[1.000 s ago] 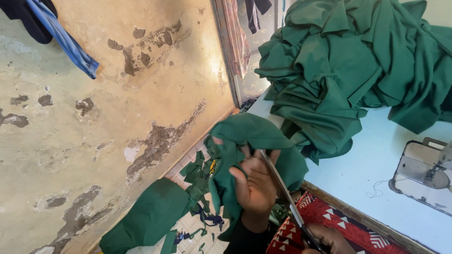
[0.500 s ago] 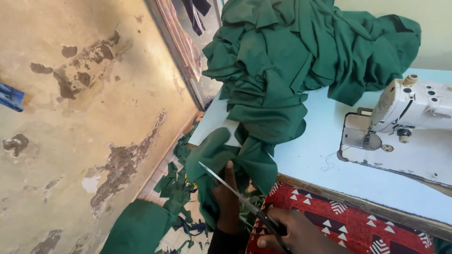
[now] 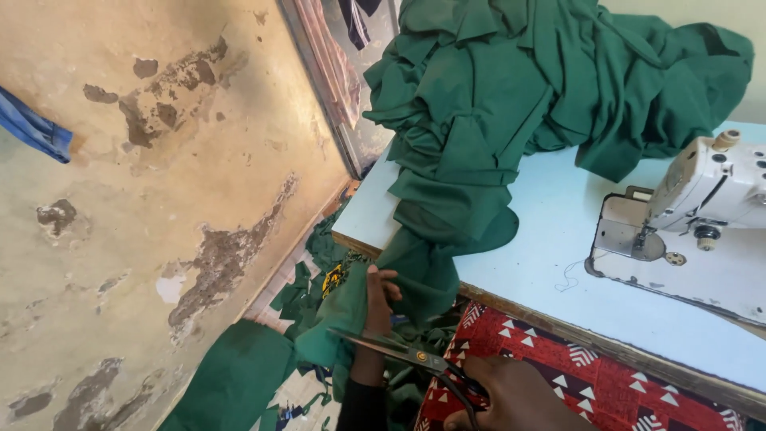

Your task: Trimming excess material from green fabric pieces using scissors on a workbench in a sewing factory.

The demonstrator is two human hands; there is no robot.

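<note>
Green cloth point(image 3: 351, 307) at 11 o'clock of right hand point(image 3: 511, 395) gripping scissors point(image 3: 407, 355); left hand point(image 3: 379, 299) pinches cloth.

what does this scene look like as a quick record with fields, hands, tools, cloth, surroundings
left hand: left hand grips a hanging green cloth piece below the table edge
right hand: right hand holds scissors, blades open at the cloth
cloth pile: heap of green fabric on the light blue table
machine: white sewing machine on the table
floor: green offcuts beside the stained wall
lap: red patterned cloth
</note>
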